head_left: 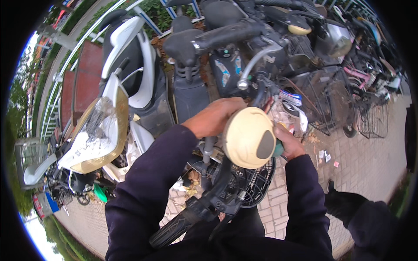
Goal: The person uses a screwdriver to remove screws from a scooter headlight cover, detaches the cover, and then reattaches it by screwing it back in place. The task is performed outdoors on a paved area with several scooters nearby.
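Observation:
A cream, rounded headlamp-like housing (246, 141) with a grey oval patch sits on the handlebar of a black electric bike in front of me. My left hand (215, 116) is at its far left edge, fingers curled; the fingertips and whatever they hold are hidden. On the other side my right hand (288, 141) closes on a teal-green tool handle (278, 148), most of it covered by the housing and my fingers. Nearest me are the bike's black rubber grip (172, 229) and brake lever. Below the housing hangs a black mesh basket (260, 185).
A white and gold scooter (98, 139) stands close on my left. Across the far side are more parked bikes, a black seat (185, 45) and a wire basket (372, 122). Another person's dark-clothed leg (357, 209) is at the right, on brick paving (278, 204).

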Demonstrator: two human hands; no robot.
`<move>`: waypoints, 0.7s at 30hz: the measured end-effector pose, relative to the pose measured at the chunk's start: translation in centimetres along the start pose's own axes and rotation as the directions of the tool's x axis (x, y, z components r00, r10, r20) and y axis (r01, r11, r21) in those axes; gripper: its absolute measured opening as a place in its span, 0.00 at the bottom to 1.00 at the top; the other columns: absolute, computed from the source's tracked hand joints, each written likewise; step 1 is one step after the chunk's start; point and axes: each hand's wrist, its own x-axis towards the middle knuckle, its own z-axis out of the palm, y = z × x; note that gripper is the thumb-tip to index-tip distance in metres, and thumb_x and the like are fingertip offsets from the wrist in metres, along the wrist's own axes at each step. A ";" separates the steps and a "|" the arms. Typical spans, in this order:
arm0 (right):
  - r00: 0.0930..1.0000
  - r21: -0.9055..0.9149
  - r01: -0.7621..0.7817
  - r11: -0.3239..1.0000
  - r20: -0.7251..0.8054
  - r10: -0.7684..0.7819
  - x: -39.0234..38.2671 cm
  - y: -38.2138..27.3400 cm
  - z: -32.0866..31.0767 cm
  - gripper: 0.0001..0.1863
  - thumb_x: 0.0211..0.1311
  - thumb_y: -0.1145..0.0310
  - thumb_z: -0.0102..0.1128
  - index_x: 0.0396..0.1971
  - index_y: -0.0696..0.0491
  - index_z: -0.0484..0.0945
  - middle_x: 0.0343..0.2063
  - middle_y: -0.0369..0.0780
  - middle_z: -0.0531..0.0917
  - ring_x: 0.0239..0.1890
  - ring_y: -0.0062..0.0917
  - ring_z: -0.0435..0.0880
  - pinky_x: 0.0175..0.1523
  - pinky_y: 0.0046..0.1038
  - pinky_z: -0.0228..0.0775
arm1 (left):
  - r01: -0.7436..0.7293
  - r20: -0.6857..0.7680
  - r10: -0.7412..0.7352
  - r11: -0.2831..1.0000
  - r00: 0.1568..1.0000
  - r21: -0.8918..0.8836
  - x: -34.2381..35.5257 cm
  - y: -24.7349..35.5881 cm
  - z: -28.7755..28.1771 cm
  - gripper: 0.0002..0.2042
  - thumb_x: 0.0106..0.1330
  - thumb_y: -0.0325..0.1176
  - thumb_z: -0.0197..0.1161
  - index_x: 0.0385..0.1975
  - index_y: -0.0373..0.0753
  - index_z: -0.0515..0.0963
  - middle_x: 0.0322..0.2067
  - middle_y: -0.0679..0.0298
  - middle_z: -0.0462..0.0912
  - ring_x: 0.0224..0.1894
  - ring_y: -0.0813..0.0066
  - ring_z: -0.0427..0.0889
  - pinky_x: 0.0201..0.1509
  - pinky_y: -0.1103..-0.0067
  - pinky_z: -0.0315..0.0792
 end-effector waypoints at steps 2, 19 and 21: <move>0.997 -0.095 -0.082 0.992 -0.001 0.082 0.0 -1.3 0.0 0.43 0.73 0.47 0.64 0.76 0.63 0.64 0.68 0.46 0.77 0.69 0.28 0.76 0.74 0.30 0.65 | -0.065 0.038 0.068 0.996 0.997 -0.060 0.3 0.0 -0.4 0.09 0.65 0.27 0.69 0.42 0.30 0.80 0.37 0.51 0.81 0.42 0.49 0.83 0.48 0.64 0.75; 0.976 -0.324 -0.109 0.940 0.145 0.163 0.8 -4.5 0.6 0.45 0.73 0.37 0.61 0.76 0.55 0.65 0.50 0.42 0.86 0.46 0.21 0.87 0.43 0.25 0.81 | 0.244 0.165 -0.232 0.968 0.959 -0.053 0.6 0.6 -0.3 0.12 0.71 0.34 0.67 0.47 0.33 0.80 0.40 0.60 0.82 0.44 0.69 0.81 0.52 0.72 0.75; 0.954 -0.240 -0.161 0.957 0.211 0.214 0.8 -4.6 0.5 0.42 0.74 0.39 0.60 0.75 0.56 0.66 0.45 0.40 0.86 0.37 0.19 0.86 0.39 0.23 0.80 | 0.311 0.152 -0.305 0.950 0.940 -0.019 -0.1 0.3 -0.2 0.13 0.72 0.35 0.66 0.49 0.34 0.80 0.42 0.61 0.83 0.46 0.72 0.81 0.54 0.73 0.75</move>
